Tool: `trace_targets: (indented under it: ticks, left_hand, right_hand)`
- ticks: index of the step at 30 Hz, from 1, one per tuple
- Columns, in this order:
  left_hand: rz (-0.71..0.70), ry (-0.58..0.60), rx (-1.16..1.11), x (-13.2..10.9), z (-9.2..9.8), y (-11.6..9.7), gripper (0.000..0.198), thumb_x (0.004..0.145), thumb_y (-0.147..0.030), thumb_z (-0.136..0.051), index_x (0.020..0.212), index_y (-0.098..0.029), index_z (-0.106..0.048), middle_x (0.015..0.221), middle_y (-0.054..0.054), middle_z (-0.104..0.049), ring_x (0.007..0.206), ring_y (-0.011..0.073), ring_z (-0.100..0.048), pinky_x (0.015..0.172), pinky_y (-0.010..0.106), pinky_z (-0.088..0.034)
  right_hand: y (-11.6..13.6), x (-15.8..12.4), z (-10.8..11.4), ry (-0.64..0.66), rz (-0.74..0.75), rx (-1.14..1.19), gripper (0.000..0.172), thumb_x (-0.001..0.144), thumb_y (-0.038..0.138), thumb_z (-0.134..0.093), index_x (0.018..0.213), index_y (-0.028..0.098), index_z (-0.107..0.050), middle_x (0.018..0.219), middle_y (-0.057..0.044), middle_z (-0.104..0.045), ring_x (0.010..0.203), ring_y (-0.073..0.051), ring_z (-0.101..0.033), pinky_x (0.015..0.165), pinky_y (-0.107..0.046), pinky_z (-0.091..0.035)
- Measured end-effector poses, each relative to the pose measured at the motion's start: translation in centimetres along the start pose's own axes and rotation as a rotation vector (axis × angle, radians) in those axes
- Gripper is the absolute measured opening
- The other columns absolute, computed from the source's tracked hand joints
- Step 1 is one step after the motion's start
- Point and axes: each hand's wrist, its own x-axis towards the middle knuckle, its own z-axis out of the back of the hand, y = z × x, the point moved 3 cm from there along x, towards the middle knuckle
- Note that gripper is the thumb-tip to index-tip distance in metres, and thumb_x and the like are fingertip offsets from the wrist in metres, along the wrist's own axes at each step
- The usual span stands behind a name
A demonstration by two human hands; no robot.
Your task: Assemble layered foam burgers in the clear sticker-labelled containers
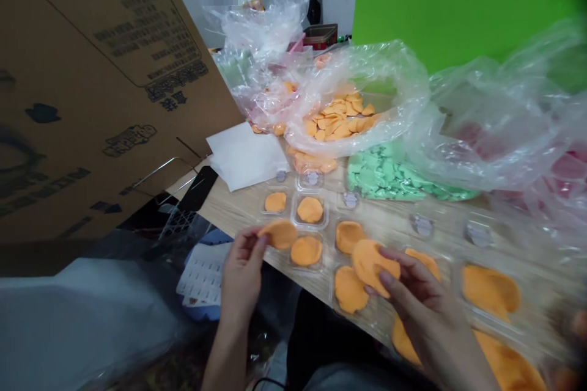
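Observation:
My left hand (247, 250) pinches a flat orange disc (279, 234) by its edge, above the table's near edge. A second orange disc (373, 266) is gripped between the thumb and fingers of my right hand (413, 287). Beneath and around both hands stand clear plastic containers with orange pieces inside, among them one container (322, 264) just below the left disc and another (337, 293) under the right one. What the discs are made of I cannot tell; they look soft and thin.
A clear bag of orange discs (339, 119) lies open behind the containers. Beside it are a bag of green pieces (389, 174) and pink-filled bags (564, 177). White sheets (247, 156) lie at the back left. A large cardboard box (92, 91) rises on the left.

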Motion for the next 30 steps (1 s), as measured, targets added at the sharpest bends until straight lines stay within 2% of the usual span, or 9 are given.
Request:
trace_targets:
  ticks: [2,6,8,12,15,19,21,26,30]
  left_hand:
    - [-0.068,-0.064,0.083,1.8,1.7,0.5,0.026,0.081,-0.036,-0.046,0.101,-0.02,-0.044,0.091,0.002,-0.061,0.086,0.0136,-0.058,0.076,0.025,-0.045]
    - [-0.136,0.107,0.29,3.8,2.2,1.6,0.031,0.082,-0.033,-0.044,0.11,-0.019,-0.044,0.076,0.001,-0.062,0.07,0.0155,-0.06,0.066,0.029,-0.046]
    - [-0.2,0.157,0.435,4.0,1.6,2.2,0.024,0.079,-0.027,-0.049,0.101,-0.021,-0.054,0.077,0.003,-0.063,0.075,0.0186,-0.059,0.076,0.036,-0.043]
    - [-0.352,0.06,0.687,3.4,0.9,3.0,0.018,0.078,-0.02,-0.05,0.09,-0.021,-0.063,0.096,0.01,-0.06,0.097,0.0279,-0.05,0.09,0.05,-0.026]
    - [-0.468,-0.025,0.778,2.2,1.1,3.1,0.023,0.083,-0.021,-0.044,0.098,-0.017,-0.059,0.098,0.013,-0.059,0.097,0.0267,-0.05,0.09,0.049,-0.027]
    - [-0.639,0.104,0.819,0.4,0.7,3.8,0.012,0.081,-0.022,-0.05,0.087,-0.019,-0.06,0.086,0.004,-0.065,0.087,0.0178,-0.057,0.092,0.039,-0.034]
    - [-0.692,0.151,0.831,-0.2,0.4,4.2,0.012,0.082,-0.02,-0.05,0.089,-0.02,-0.06,0.088,0.002,-0.066,0.088,0.0158,-0.058,0.096,0.039,-0.032]
    - [-0.74,0.064,0.842,-0.8,0.7,4.8,0.015,0.083,-0.017,-0.048,0.095,-0.017,-0.058,0.092,0.006,-0.065,0.091,0.0175,-0.058,0.1,0.046,-0.029]
    - [-0.753,0.059,0.843,-0.7,0.7,4.7,0.013,0.082,-0.018,-0.049,0.091,-0.018,-0.058,0.087,0.005,-0.066,0.084,0.0179,-0.059,0.099,0.048,-0.029]
  right_hand:
    - [-0.2,0.1,0.7,-0.021,-0.014,-0.014,0.036,0.071,0.038,-0.065,0.105,0.029,-0.055,0.106,0.0,-0.053,0.093,-0.015,-0.05,0.073,-0.021,-0.051]
    - [-0.2,-0.1,1.4,-0.053,-0.03,-0.095,0.042,0.07,0.04,-0.066,0.108,0.029,-0.053,0.107,0.0,-0.055,0.09,-0.014,-0.052,0.074,-0.018,-0.049]
    - [-0.1,-0.1,1.5,-0.062,-0.04,-0.107,0.043,0.068,0.041,-0.067,0.107,0.028,-0.054,0.106,-0.001,-0.056,0.088,-0.014,-0.054,0.073,-0.018,-0.049]
    - [0.1,-0.1,1.5,-0.061,-0.033,-0.075,0.038,0.067,0.04,-0.068,0.102,0.028,-0.057,0.104,0.0,-0.057,0.089,-0.014,-0.055,0.068,-0.015,-0.05]
    - [0.2,0.0,1.8,-0.076,-0.027,-0.071,0.039,0.067,0.039,-0.068,0.102,0.028,-0.058,0.108,-0.001,-0.056,0.091,-0.015,-0.055,0.068,-0.016,-0.051]
    - [0.3,0.0,2.3,-0.114,-0.006,-0.042,0.036,0.067,0.039,-0.068,0.1,0.029,-0.059,0.111,0.0,-0.054,0.094,-0.016,-0.054,0.07,-0.018,-0.052]
    - [0.5,0.0,2.5,-0.118,0.009,-0.035,0.036,0.067,0.039,-0.068,0.1,0.03,-0.059,0.109,0.001,-0.054,0.093,-0.016,-0.054,0.07,-0.018,-0.052]
    - [1.7,-0.2,3.6,-0.192,0.035,-0.013,0.035,0.065,0.04,-0.069,0.097,0.029,-0.061,0.098,0.0,-0.056,0.084,-0.012,-0.055,0.068,-0.018,-0.053]
    - [3.4,-0.4,6.9,-0.33,0.074,-0.001,0.048,0.058,0.039,-0.074,0.103,0.034,-0.059,0.09,0.001,-0.06,0.074,-0.012,-0.059,0.066,-0.019,-0.053]
